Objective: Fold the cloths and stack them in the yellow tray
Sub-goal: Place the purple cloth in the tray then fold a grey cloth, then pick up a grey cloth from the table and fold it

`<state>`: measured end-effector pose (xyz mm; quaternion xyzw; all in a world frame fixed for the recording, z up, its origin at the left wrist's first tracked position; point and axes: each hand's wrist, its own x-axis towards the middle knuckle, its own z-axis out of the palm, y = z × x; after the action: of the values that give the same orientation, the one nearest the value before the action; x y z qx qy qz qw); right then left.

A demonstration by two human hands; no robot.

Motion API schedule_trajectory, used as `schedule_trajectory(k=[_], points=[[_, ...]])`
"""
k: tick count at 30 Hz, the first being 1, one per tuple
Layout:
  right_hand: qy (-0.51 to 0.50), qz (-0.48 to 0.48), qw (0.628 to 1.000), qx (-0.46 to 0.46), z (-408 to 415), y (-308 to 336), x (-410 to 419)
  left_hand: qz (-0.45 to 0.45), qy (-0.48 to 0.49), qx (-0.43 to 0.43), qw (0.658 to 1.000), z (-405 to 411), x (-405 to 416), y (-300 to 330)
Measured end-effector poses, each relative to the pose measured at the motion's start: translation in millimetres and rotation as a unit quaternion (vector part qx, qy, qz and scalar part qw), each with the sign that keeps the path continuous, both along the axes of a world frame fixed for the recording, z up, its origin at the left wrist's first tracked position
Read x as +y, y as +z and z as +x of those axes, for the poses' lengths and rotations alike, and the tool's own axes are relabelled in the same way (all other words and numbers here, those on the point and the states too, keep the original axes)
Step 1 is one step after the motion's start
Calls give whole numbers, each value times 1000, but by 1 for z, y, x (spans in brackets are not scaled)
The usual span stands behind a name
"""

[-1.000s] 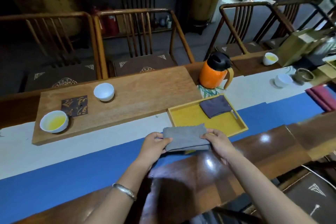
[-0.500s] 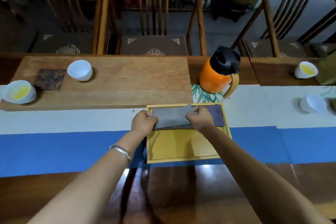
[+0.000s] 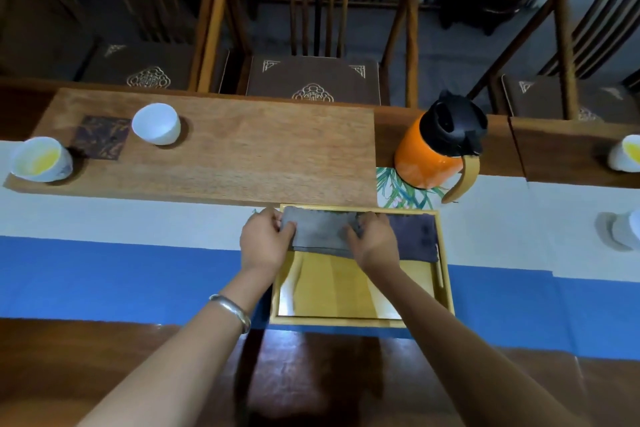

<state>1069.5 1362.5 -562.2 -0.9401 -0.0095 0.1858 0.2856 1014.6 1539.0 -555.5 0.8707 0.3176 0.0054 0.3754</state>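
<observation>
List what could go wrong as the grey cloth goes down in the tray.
1. The grey cloth sits beside the dark cloth, overlapping only one end, so released here it makes no stack.
2. Its left end rides over the yellow tray rim under the left hand; it may hang out.
3. Sliding it with the right hand could undo the fold.

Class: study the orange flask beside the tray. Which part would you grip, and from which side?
Grip the tan handle of the orange flask, probably coming from the near right. It curves out toward the viewer's right, clear of the round body, and nothing blocks it.
</observation>
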Motion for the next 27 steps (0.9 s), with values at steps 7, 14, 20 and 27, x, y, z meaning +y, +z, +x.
schedule_trajectory(k=[7, 14, 20, 27], points=[[14, -21, 999, -29, 8, 0, -4, -19, -1, 15, 1000, -4, -2, -9], [15, -45, 998, -34, 3, -10, -1, 38, -25, 37, 998, 2, -2, -14], [35, -63, 989, -129, -16, 4, 2, 42, -58, 35, 997, -6, 4, -6], [241, -84, 956, -147, -41, 30, 46, 84, -19, 67, 994, -52, 81, 34]])
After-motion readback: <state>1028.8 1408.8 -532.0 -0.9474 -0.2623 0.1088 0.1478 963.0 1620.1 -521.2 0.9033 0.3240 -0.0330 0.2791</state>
